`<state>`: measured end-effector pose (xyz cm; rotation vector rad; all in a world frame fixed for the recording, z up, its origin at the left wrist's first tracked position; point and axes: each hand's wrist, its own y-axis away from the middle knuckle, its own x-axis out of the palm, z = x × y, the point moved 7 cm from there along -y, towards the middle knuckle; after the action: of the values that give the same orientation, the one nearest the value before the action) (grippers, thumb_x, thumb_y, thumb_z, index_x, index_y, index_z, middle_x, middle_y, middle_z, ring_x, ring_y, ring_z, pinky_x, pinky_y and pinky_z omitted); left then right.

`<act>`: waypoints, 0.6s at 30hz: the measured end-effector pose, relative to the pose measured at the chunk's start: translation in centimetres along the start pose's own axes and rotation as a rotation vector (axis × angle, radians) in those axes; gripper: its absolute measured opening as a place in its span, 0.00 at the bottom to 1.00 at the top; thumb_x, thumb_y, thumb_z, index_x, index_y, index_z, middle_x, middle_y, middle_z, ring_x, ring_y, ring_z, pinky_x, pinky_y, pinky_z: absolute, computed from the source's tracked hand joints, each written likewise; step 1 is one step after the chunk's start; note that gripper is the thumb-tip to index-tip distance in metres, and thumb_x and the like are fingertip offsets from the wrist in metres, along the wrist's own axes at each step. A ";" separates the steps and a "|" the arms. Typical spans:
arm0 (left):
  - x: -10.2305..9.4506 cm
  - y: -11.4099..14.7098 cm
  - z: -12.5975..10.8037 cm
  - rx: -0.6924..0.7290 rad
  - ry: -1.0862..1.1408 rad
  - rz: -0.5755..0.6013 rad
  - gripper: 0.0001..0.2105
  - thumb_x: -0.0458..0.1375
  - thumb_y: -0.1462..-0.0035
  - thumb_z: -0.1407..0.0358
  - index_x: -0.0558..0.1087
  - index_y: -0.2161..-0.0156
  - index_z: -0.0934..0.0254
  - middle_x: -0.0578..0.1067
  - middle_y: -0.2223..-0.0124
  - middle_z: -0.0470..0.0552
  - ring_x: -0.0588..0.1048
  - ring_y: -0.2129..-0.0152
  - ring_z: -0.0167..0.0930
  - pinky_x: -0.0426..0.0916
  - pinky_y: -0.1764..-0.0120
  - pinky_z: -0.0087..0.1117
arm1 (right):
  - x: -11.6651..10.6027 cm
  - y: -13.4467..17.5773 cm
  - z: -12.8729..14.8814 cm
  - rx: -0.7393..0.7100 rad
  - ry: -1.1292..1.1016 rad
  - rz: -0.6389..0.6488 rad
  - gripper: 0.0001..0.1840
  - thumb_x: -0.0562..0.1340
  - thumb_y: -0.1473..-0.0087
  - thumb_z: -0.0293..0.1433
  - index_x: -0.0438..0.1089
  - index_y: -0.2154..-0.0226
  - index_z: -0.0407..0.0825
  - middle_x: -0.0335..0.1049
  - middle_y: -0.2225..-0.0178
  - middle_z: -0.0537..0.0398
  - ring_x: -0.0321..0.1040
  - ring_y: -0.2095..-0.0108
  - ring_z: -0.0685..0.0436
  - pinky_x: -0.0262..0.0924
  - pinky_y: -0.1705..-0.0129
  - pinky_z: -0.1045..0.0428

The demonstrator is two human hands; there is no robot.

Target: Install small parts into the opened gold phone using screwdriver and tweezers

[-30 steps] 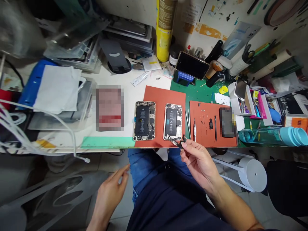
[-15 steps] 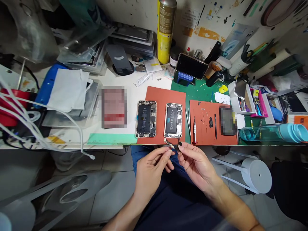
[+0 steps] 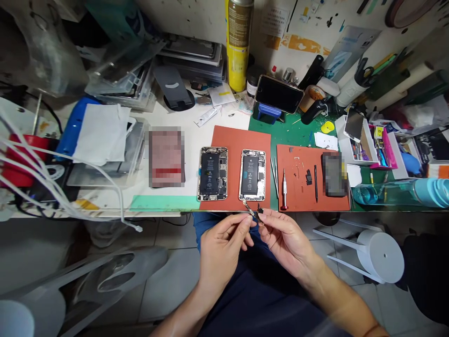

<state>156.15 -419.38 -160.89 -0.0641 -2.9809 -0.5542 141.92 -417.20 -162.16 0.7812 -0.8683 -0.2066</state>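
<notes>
Just off the table's front edge, my left hand pinches a thin flex cable with a metallic strip and a pale tip. My right hand grips a small black part between thumb and fingers, close beside the cable; whether the two parts touch I cannot tell. Above my hands, two opened phones lie side by side on a red-brown mat: a left phone with a dark frame and a right phone with a gold-white frame. Both show black batteries.
Tweezers lie right of the phones. A second mat holds a screwdriver, a black stick and tiny parts. Farther back stand a phone on a blue stand and a yellow spray can. A blue bottle lies right.
The flex cable in my left hand has tilted more upright, and the black part in my right hand has turned slightly. Both hands stay close together; the view has shifted a little.
</notes>
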 end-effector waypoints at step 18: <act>-0.1 -0.2 -0.4 0.005 -0.044 -0.006 0.08 0.68 0.37 0.58 0.85 0.61 0.60 0.83 0.69 0.49 0.73 0.81 0.24 0.69 0.78 0.23 | -0.4 -0.2 -0.6 0.019 -0.016 0.015 0.11 0.79 0.50 0.27 0.80 0.66 0.44 0.78 0.70 0.55 0.72 0.75 0.54 0.73 0.71 0.60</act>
<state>156.24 -419.73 -160.59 -0.0670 -3.0257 -0.5534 142.18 -416.82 -162.73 0.7915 -0.8923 -0.1917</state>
